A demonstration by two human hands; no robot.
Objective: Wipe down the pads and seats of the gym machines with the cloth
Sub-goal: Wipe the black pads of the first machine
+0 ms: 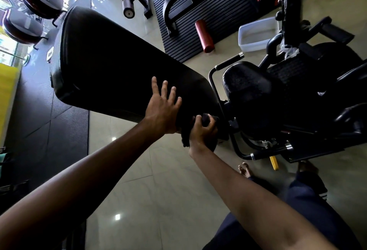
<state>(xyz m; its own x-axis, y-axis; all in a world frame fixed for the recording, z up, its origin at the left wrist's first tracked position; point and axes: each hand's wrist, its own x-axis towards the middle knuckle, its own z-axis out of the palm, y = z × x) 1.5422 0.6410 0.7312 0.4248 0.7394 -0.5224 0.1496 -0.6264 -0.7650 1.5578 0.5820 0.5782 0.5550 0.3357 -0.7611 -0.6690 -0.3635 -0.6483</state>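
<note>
On the long black pad (119, 67): left hand (161, 110) flat, fingers spread; right hand (200, 133) squeezing dark cloth (186, 137) at near edge.

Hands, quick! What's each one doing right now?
Left hand: open, fingers spread flat on the long black pad.
Right hand: closed, holding the dark cloth.

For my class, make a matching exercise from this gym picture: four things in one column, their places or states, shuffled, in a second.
1 left hand
2 right hand
3 foam roller
4 plastic tub

a lies on the slatted mat
b grips the dark cloth
c rests flat on the long pad
d stands on the tiled floor

Pairs: 1c, 2b, 3a, 4d
</note>
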